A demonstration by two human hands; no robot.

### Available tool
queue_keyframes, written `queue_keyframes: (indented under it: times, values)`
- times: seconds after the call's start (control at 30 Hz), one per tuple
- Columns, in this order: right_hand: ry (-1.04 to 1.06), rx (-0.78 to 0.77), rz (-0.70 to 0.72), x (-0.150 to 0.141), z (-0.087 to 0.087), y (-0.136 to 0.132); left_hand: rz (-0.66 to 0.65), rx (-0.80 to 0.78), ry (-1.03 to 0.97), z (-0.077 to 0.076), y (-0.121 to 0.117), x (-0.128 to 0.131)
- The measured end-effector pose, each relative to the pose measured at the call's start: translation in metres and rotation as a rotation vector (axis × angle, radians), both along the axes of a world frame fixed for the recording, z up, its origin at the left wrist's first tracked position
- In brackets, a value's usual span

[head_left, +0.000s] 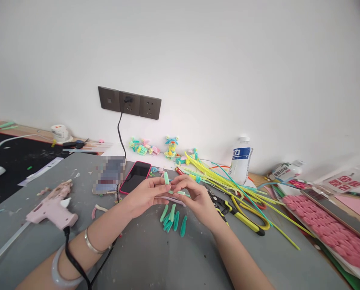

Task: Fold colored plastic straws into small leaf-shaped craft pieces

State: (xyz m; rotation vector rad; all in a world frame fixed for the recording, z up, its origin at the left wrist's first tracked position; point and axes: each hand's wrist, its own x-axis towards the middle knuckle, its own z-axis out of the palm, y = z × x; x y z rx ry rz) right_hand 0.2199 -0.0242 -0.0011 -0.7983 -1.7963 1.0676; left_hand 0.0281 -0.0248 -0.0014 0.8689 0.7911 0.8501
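The left hand [145, 196] has its fingers clamped on a pale green fuzzy stick [166, 178], raised above the table [143, 257]. The right hand [198, 201] curls its fingers beside it; whether they grip cannot be told. Below lie short green sticks [183, 226]. Farther right, long yellow stems [216, 171] cross near pliers [243, 219]. Behind stands a capped white bottle [239, 167], contents hidden. Far left sits a white tub [61, 134], its contents unclear.

white letters on the far bottle [239, 169], dark print on the packet [287, 170] right of it and red characters on the bag [339, 183] at right cannot be read.
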Motion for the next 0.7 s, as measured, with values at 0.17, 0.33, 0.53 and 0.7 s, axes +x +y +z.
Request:
queue_keyframes:
  times: [0.17, 0.33, 0.53, 0.7]
  values:
    - [-0.011, 0.014, 0.005, 0.0017, 0.0019, -0.0004, -0.027, -0.037, -0.045, -0.0001, 0.0019, -0.0018]
    - [-0.04, 0.024, 0.015, 0.0027, 0.006, -0.0001, -0.011, -0.036, -0.057, -0.0007, 0.0026, -0.0019]
    - [-0.052, 0.013, 0.026, 0.0036, 0.0074, -0.0005, -0.02, -0.042, -0.063, -0.0028, 0.0024, -0.0027]
    - [-0.022, -0.015, 0.062, 0.0024, 0.0064, -0.0012, -0.049, 0.107, 0.059, -0.0011, 0.0035, -0.0051]
